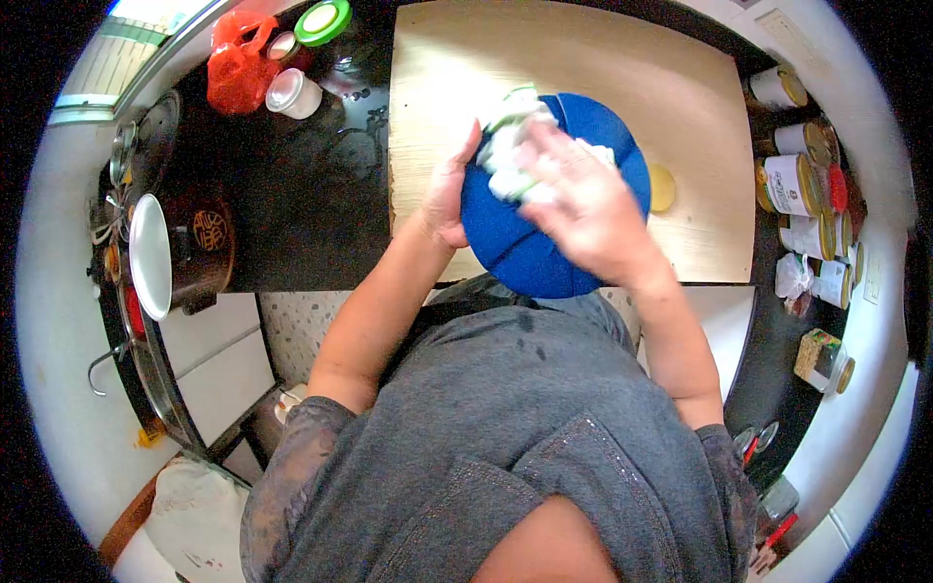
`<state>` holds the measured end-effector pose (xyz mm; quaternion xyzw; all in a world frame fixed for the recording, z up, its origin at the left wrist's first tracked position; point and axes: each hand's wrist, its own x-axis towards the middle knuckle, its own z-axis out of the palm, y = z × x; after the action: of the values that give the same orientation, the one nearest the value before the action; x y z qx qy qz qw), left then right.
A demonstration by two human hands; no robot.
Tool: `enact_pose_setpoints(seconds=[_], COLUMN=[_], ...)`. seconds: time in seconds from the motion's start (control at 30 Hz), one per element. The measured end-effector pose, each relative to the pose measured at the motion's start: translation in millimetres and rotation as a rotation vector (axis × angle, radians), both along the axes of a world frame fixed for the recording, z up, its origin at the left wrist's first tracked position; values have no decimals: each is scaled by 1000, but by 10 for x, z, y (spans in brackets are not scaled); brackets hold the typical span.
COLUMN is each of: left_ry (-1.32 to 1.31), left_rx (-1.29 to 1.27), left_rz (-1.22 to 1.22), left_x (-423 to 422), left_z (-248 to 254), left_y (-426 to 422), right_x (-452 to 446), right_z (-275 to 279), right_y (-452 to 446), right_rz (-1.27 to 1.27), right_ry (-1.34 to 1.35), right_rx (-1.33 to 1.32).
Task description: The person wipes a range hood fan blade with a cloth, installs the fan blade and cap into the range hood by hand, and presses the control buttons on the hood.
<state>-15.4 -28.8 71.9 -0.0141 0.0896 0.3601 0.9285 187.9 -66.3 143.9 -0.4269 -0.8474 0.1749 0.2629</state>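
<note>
A round blue disc [530,255], plate-like with dark lines running across it, is held up in front of my body, over the near part of a pale wooden board [437,58]. My left hand [449,199] grips its left edge, thumb pointing up along the rim. Over its upper face, my right hand [595,209] presses a white and green cloth [507,155]. Motion smears the right fingers, though the cloth is bunched under them. Part of the disc is covered by cloth and hand.
A yellow round piece [662,188] lies on the board, right of the disc. Back left are a red plastic bag [238,73], a white tub [293,94] and a green lid [322,21]. A pot [202,248] stands left; several cans [792,185] line the right counter.
</note>
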Motion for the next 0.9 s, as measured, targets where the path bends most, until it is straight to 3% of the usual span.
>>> enact_pose_setpoints(seconds=[0.03,0.07,0.13,0.2,0.27,0.33,0.47,0.6,0.67,0.83,0.9], left_ry=[356,353,-77,-92,345,363,236,299,-165,-213,-61], left_rx=[83,83,50,51,75,95,116,76,79,185,98], left_rz=[64,59,9,5,56,77,115,291,287,300,349], left_x=[82,68,14,66,228,311,373,364,208,97,169], left_z=[164,142,121,203,398,416,371,399,75,131,255], left_y=[-37,-41,-61,-101,-199,-263,-385,-412,-366,-281,-307], right_x=[-118,-190,-162,-144,-136,-129,-217,-398,-493,-550,-546], right_z=[5,8,54,134,127,134,59,101,114,149,244], right_y=[-53,-88,-54,-37,30,130,186,-31,-213,-290,-186], right_rz=[-27,-49,-34,-35,-80,-253,-371,-217,-110,-48,-102], right_ry=[-35,-71,-76,-122,-152,-173,-151,-65,5,29,-13], right_rx=[52,103,104,139,148,210,246,272,205,154,172])
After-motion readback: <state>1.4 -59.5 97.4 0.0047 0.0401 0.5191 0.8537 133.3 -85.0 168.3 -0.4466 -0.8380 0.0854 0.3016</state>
